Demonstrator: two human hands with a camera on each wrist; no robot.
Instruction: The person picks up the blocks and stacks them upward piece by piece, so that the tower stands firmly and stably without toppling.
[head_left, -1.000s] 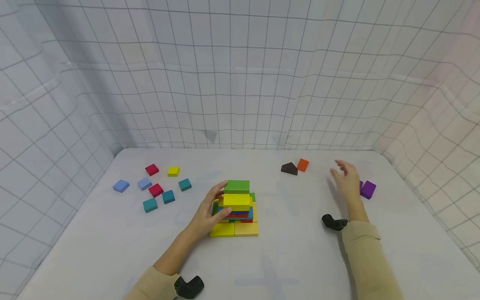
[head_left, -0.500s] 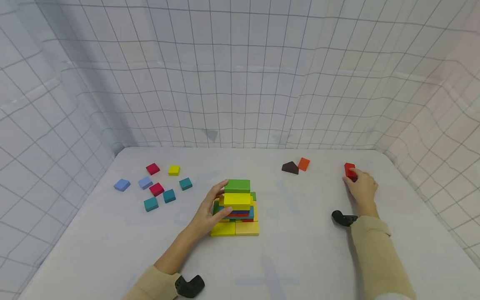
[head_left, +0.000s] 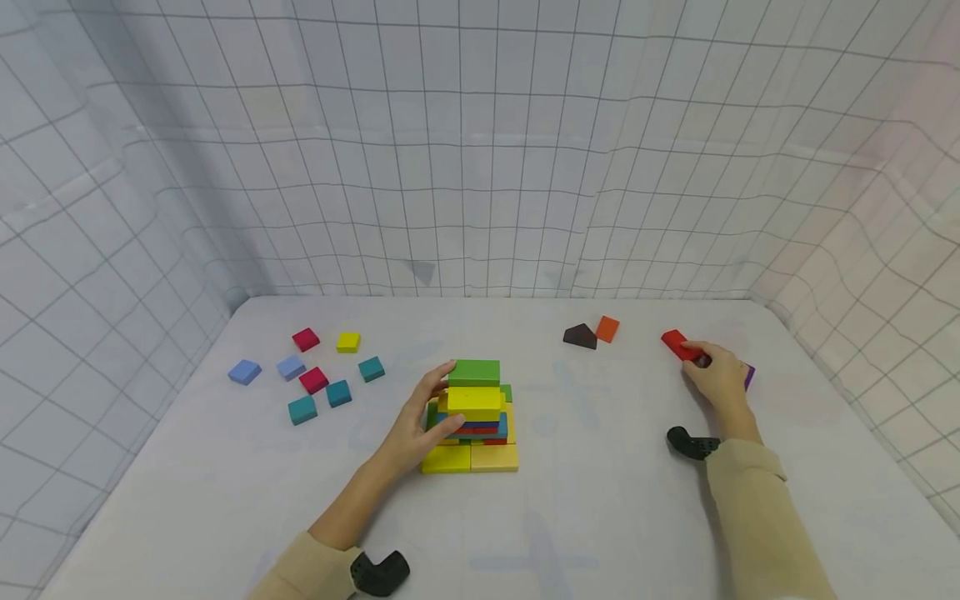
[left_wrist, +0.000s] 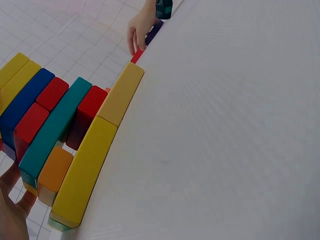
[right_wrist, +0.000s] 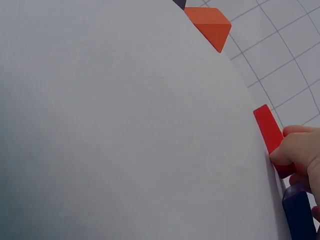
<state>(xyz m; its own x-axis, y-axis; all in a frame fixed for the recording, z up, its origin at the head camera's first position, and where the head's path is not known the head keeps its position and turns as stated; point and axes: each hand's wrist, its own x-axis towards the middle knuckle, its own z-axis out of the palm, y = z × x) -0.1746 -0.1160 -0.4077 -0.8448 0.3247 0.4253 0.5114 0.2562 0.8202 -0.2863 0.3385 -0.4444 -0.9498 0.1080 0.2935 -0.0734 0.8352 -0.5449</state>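
My left hand (head_left: 411, 427) spreads around the left side of a layered block stack (head_left: 473, 403). Its thumb lies toward the front and the other fingers toward the back left. Yellow, blue, red, teal and orange blocks show in the stack in the left wrist view, with a green block (head_left: 474, 372) toward the back in the head view. At the far right, my right hand (head_left: 720, 379) pinches a red block (right_wrist: 268, 128) between thumb and fingers, low over the table. A purple block (head_left: 749, 377) is partly hidden behind this hand.
An orange block (head_left: 607, 328) and a dark brown angled block (head_left: 581, 336) lie at the back right. Several loose blocks are scattered at the left, among them teal (head_left: 302, 409), crimson (head_left: 313, 380), light blue (head_left: 244, 372) and yellow (head_left: 348, 342). A gridded curtain (head_left: 480, 150) surrounds the table.
My right hand has come down at the far right and taken hold of the red block, which has since turned leftward. My left hand has stayed at the stack.
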